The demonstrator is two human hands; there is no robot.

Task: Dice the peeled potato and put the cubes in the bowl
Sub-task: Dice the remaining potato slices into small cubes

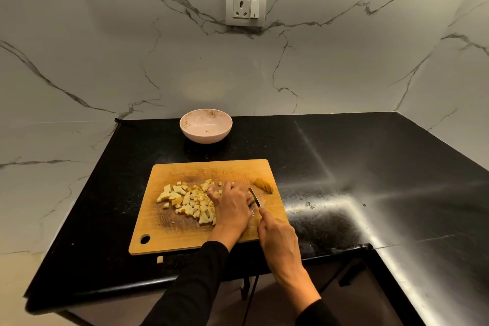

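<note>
Your left hand (231, 204) lay on the rectangular wooden cutting board (185, 233), fingers curled down over potato beside the pale diced cubes (189, 200) at its nine o'clock. Your right hand (277, 239) clamped its fingers on a steel knife (254, 196). Sliced potato (264, 185) sat at two o'clock. The round pinkish bowl (205, 126) stood at twelve o'clock on the black table (344, 167).

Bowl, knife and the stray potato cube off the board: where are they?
bowl (205, 137): head view, front outer wall.
knife (254, 197): head view, middle of the blade.
stray cube (160, 259): head view, its top face.
</note>
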